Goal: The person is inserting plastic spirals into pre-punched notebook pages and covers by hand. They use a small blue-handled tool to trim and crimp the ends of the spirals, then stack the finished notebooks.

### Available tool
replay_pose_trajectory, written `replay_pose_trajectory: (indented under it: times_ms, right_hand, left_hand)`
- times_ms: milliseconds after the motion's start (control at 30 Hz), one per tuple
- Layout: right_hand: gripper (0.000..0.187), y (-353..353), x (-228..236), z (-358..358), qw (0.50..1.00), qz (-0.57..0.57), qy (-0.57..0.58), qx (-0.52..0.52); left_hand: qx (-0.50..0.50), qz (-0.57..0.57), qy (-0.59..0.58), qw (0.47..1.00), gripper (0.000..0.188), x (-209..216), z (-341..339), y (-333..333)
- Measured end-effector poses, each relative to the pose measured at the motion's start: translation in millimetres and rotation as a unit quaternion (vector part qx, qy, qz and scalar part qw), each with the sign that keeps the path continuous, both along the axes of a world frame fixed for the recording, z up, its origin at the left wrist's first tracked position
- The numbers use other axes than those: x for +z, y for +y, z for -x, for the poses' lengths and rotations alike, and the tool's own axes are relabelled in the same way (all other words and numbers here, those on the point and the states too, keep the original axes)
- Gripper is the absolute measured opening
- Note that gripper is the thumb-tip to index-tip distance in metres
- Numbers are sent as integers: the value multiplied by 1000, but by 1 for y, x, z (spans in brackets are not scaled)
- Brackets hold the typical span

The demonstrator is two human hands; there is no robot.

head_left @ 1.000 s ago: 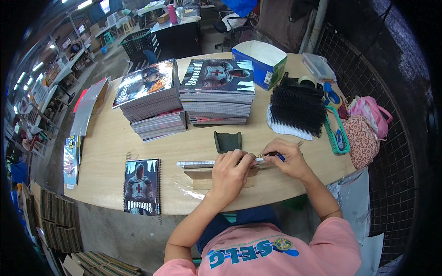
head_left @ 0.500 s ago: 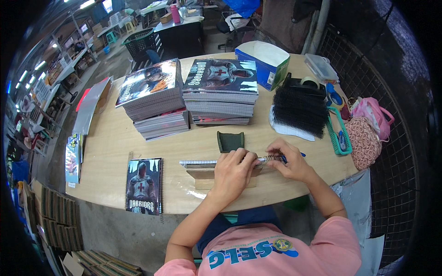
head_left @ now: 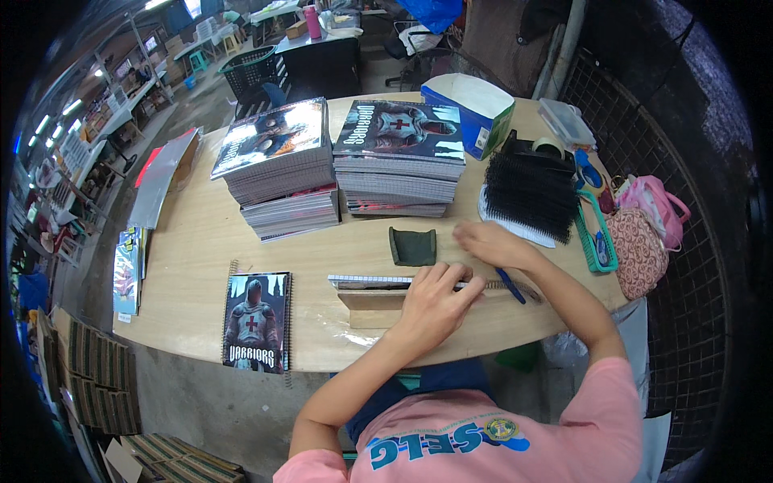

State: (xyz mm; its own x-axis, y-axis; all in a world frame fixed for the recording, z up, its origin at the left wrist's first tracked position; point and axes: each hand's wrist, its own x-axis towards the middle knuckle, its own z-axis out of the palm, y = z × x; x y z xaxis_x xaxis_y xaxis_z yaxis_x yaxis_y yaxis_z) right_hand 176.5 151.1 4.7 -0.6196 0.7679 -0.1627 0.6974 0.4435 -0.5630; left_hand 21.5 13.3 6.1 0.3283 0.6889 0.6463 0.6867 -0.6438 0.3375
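Table: pale wood-grain table (head_left: 185, 233), curved near edge; clear plastic strip (head_left: 354, 338) close to that edge.
Room: grey concrete floor (head_left: 201, 402); wire mesh (head_left: 660, 217) along the right; long worktables (head_left: 84, 161) receding at left; black crate (head_left: 251, 76) and pink bottle (head_left: 312, 22) beyond the far edge.
Floor, lower left: stacked cardboard (head_left: 97, 374).
Far side: two tall notebook piles, left pile (head_left: 278, 197) and right pile (head_left: 398, 181), side by side; blue box (head_left: 455, 117) just right of them.
Right side: black coils (head_left: 527, 193) heaped on a white sheet, tape dispenser (head_left: 555, 159) behind; teal basket (head_left: 608, 258), patterned pouch (head_left: 636, 253) and pink bag (head_left: 654, 209) farther right.
Left side: grey sheets (head_left: 161, 177); finished-looking spiral notebook (head_left: 258, 318) flat near the front edge.
Page block: pages (head_left: 366, 282) lie against a wooden support (head_left: 370, 310), front centre; right end hidden by the left hand.
Close by: dark green block (head_left: 413, 247) just beyond the pages; blue pen-like tool (head_left: 510, 286) and a coil (head_left: 498, 284) to their right, partly beside the right forearm.
Left hand (head_left: 439, 306): fingers curled over the pages, gripping them.
Right hand (head_left: 489, 241): blurred, above the table right of the green block; cannot tell whether it grips anything.
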Motion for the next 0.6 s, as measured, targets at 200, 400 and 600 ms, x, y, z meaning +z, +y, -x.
replay_pose_trajectory:
  times_ms: [200,400,600]
  right_hand:
    - [85,9,-38,96,971,-88,-206,81]
    - [65,18,-14,28,984,-32,10,176]
    - [63,10,12,-67,899,210,298,242]
  left_hand:
    - [60,3,25,998,23,-6,-10,-1]
    - [45,-27,-5,999,20,-8,-2,-1]
    - [128,-3,-12,992,15,-3,29,-9]
